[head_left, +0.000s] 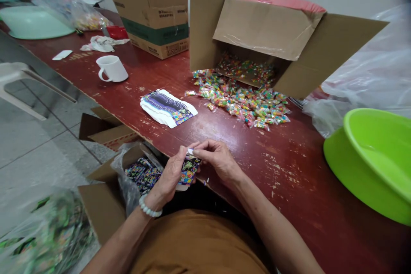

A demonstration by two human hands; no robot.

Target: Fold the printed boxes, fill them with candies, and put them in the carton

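Two hands meet at the near edge of the red table (pixel 289 167) over one small printed packet (pixel 189 170). The packet is dark, with a green figure and bright yellow, pink and blue lettering, and its white top edge sticks up between the fingertips. The left hand (pixel 170 177) wraps around it from the side and hides its left part, a white bead bracelet (pixel 148 209) at the wrist. The right hand (pixel 215 158) pinches the white top edge between thumb and forefinger, fingers drawn close together. The packet sits upright between both hands (just off the table's edge, above the lap). Further back lie a stack of flat packets (pixel 167 107) and a spill of small colourful candies (pixel 244 100) from a tipped cardboard box (pixel 272 30).
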